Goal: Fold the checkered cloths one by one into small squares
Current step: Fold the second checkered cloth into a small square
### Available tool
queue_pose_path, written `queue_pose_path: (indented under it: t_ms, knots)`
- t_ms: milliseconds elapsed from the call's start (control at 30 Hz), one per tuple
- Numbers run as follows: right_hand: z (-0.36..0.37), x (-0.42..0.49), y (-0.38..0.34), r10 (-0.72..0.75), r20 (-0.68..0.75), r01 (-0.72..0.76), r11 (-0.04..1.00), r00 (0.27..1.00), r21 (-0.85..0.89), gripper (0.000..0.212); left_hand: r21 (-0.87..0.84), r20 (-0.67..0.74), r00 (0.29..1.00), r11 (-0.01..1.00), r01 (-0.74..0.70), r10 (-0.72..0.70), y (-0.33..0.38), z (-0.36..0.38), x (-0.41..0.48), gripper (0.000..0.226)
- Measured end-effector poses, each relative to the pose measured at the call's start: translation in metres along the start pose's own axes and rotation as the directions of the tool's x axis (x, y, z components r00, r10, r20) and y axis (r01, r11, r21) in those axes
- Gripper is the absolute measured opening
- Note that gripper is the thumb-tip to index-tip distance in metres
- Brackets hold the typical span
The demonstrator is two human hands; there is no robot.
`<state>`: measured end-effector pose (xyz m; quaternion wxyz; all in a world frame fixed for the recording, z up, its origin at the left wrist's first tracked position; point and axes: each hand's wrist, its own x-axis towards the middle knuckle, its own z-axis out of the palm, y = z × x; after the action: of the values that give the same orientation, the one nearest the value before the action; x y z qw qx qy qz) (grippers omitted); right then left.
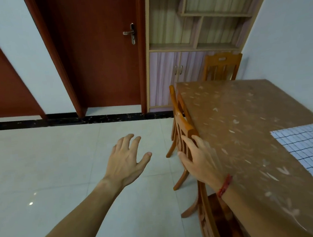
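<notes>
I see the checkered cloth [308, 153] lying flat on the right part of the table [236, 115], white with a thin dark grid. The picture's right edge cuts it off, so I cannot tell its long axis. Its one visible corner points far-left, and its visible left edge runs from that corner back toward the near right.

Neither hand touches the cloth. It lies well to the right of both hands, with bare tabletop between it and the right hand [198, 158].

The right hand is on the back of a wooden chair [180, 124] pushed up against the table's left side. Its fingers are wrapped over the top rail and its thumb presses the left face, so it is gripping the chair. A red string bracelet [225, 186] circles that wrist.

The left hand [125, 162] hovers over the floor [52, 164] with its fingers spread and relaxed, holding nothing.

The tabletop is brown with pale flecks and a slight sheen. The chair is glossy orange wood with a slatted back. The floor is pale glossy tile.

A second chair [221, 68] stands at the table's far end. Beyond it are a cabinet [167, 76] and a dark red door [106, 57].
</notes>
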<state>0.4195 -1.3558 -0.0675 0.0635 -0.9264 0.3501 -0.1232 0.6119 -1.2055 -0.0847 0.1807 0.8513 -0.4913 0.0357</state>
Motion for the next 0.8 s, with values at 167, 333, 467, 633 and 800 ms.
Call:
queue_pose_path:
  t_ms: [167, 333, 467, 633, 800]
  knots:
    - [0.017, 0.055, 0.004, 0.017, -0.041, -0.016, 1.0, 0.999, 0.026, 0.056, -0.028, 0.012, 1.0, 0.999, -0.015, 0.016, -0.014, 0.012, 0.055, 0.072]
    - [0.033, 0.128, 0.021, 0.078, -0.073, -0.071, 0.993, 0.994, 0.097, 0.053, -0.03, 0.029, 0.998, 0.998, -0.05, 0.051, -0.026, 0.029, 0.129, 0.072]
    - [0.048, 0.196, 0.059, 0.163, -0.043, -0.156, 0.98, 0.986, 0.124, 0.051, -0.007, 0.07, 0.993, 0.995, -0.099, 0.099, -0.025, 0.044, 0.209, 0.073]
    - [0.04, 0.247, 0.112, 0.323, -0.04, -0.314, 0.937, 0.946, 0.151, 0.057, -0.011, 0.117, 0.968, 0.975, -0.222, 0.222, 0.006, 0.066, 0.308, 0.074]
    - [0.036, 0.259, 0.175, 0.51, -0.083, -0.487, 0.85, 0.856, 0.2, 0.062, -0.067, 0.15, 0.904, 0.916, -0.395, 0.4, 0.064, 0.097, 0.381, 0.07]
